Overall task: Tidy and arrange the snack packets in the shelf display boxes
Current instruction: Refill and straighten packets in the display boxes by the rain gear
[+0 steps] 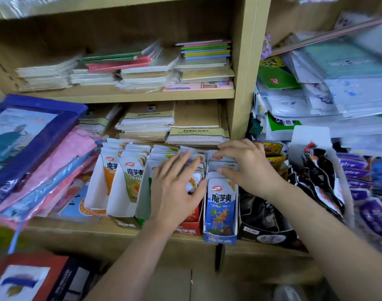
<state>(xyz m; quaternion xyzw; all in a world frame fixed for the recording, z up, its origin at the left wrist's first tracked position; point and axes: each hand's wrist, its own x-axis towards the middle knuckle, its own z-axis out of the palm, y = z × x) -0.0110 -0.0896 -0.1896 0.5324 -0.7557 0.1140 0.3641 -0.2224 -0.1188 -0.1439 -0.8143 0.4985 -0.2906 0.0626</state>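
Observation:
A row of display boxes stands on the wooden shelf edge. The blue box (220, 237) holds upright blue snack packets (221, 203). Beside it on the left is the red box (191, 228), its packets mostly hidden under my left hand (174, 192), whose fingers spread over and press on the packet tops. My right hand (246, 168) rests on the back packets of the blue box, thumb and fingers touching their top edges. Further left stand white boxes with orange packets (109, 172) and green packets (133, 179).
A black box (266, 233) of dark packets sits right of the blue box, then a white box (311, 135) and purple packets (372, 213). Notebook stacks (146, 70) fill the shelves behind. Pink and blue plastic bags (44, 161) lie at left.

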